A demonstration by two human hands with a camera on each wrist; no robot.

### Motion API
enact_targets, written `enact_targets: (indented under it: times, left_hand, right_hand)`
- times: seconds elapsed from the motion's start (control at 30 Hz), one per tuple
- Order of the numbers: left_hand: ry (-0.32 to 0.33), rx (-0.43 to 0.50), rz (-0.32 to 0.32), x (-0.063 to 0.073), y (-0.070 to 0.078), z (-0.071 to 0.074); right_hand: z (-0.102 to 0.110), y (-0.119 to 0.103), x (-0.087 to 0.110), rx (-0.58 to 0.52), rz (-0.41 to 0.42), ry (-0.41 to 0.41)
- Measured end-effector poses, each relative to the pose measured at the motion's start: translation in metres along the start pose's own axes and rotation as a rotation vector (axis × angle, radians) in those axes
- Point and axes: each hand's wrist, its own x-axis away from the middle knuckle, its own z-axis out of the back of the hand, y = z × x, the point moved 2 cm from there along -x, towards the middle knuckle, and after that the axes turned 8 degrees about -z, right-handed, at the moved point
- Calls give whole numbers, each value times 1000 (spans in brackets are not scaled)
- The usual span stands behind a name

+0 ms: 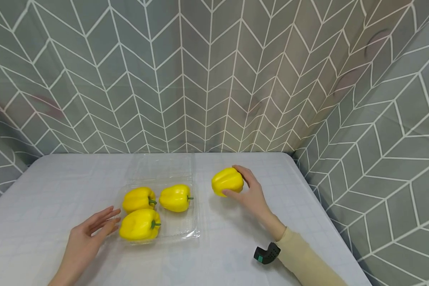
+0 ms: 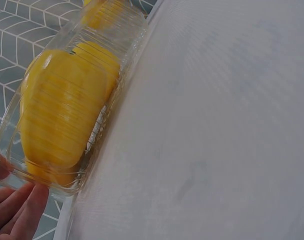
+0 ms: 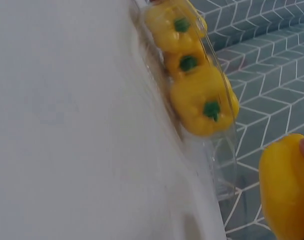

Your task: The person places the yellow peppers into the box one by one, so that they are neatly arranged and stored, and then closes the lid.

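A yellow bell pepper (image 1: 224,181) is held in my right hand (image 1: 249,194), thumb at the near side and fingers over its far side. It is right of the clear plastic container; the right wrist view shows the same bell pepper (image 3: 286,187) at its right edge. Three more yellow bell peppers with green stems lie in the open container (image 1: 178,230): one at the back left (image 1: 137,198), one at the front left (image 1: 137,225) and one at the right (image 1: 174,198). My left hand (image 1: 87,236) has its extended fingertips at the container's left wall, close to the front-left pepper.
The container's clear lid (image 1: 162,167) lies folded back toward the table's far edge. A white cloth covers the table (image 1: 232,258). Grey curtains (image 1: 200,79) with white chevron lines hang behind and to the right. A black device (image 1: 266,254) sits at my right wrist.
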Motion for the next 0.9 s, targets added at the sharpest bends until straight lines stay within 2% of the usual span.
enact_targets:
  times: [0.57,0.9]
  left_hand:
    - [18,-6,-24,1,0,-1]
    - [11,-2,-2,1,0,-1]
  right_hand:
    - [-21,-19,23,-57,-19,9]
    - [-33,-36,35,-65,28,-23]
